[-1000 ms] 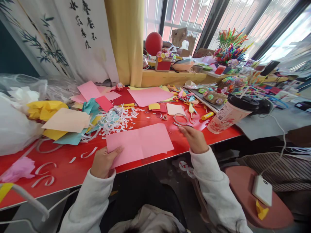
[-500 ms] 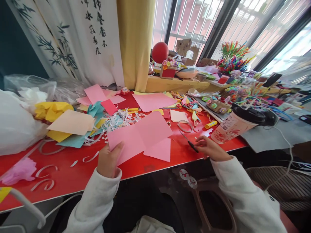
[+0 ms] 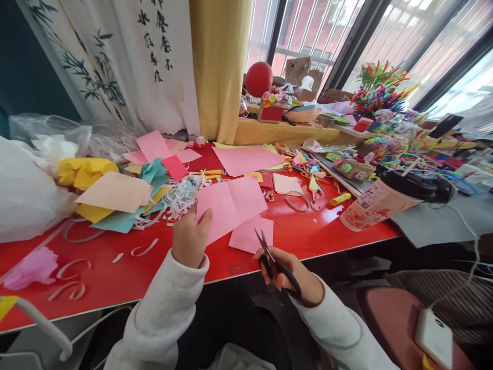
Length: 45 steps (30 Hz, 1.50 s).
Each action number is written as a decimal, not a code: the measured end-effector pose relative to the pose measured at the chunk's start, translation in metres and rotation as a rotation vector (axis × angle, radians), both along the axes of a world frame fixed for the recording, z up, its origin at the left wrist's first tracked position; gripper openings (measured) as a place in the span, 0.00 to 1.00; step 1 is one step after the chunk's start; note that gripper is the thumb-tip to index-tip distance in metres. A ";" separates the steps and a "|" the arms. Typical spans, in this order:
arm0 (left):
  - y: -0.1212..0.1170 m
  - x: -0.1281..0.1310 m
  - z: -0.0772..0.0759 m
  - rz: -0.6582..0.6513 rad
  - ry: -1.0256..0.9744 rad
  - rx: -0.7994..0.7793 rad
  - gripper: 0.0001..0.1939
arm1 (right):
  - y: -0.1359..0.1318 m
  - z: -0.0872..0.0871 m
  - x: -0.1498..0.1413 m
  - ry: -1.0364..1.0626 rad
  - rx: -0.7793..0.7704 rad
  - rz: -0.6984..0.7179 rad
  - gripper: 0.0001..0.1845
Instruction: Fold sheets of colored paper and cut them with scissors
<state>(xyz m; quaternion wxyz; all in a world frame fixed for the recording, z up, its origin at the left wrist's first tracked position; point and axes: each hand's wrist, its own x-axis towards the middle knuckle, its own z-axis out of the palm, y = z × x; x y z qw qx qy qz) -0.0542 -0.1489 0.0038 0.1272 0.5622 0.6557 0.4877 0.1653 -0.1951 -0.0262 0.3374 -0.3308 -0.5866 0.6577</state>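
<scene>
My left hand [image 3: 191, 235] pinches the left edge of a creased sheet of pink paper [image 3: 231, 205], thumb on top, holding it just over the red table [image 3: 154, 277]. Black-handled scissors [image 3: 274, 264] are in my right hand [image 3: 295, 272], near the table's front edge, with the blades slightly parted and pointing up and away from me. Beyond the blade tips lies a smaller pink paper piece [image 3: 252, 234], partly covered by the held sheet.
White paper shreds [image 3: 185, 194] and coloured sheets lie to the left, beside a white plastic bag [image 3: 31, 190]. A paper cup with a black lid [image 3: 379, 200] leans at the right. A yellow glue stick [image 3: 340, 199] and a clear ring [image 3: 298, 201] lie nearer the middle.
My right hand has picked the scissors up from the table and brought them left, towards the pink paper. My left hand has shifted right with the sheet.
</scene>
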 end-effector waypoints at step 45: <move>-0.031 0.009 0.003 -0.105 -0.440 0.167 0.14 | 0.010 0.027 -0.012 -0.098 0.037 -0.159 0.31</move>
